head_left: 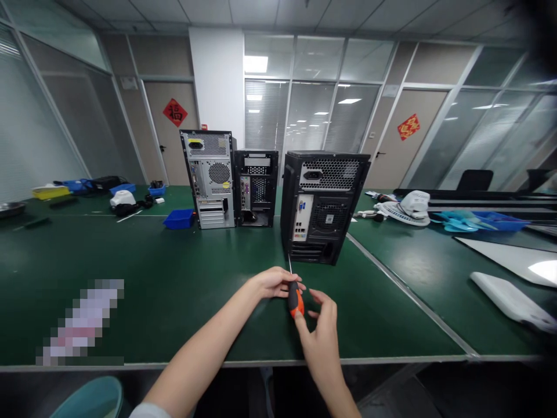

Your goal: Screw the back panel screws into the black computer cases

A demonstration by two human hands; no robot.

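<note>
A screwdriver [293, 297] with a black and orange handle points away from me. Its thin shaft reaches the lower left corner of a black computer tower [329, 219], whose back panel faces me; the tip's exact contact is too small to tell. My left hand [276, 283] is closed around the front of the handle near the shaft, with fingertips showing on the far side. Behind the handle's orange end, my right hand [321, 331] rests its thumb against it. The other right fingers are curled but apart from the handle, with a gap between.
Left of this tower stand a silver-backed tower [213, 191] and a smaller black tower [256, 194]. A blue tray [179, 219] sits beside them. Toward the right lie a white keyboard [402, 213] and a white panel-like object [511, 299]. A teal bin [89, 400] is below the front edge.
</note>
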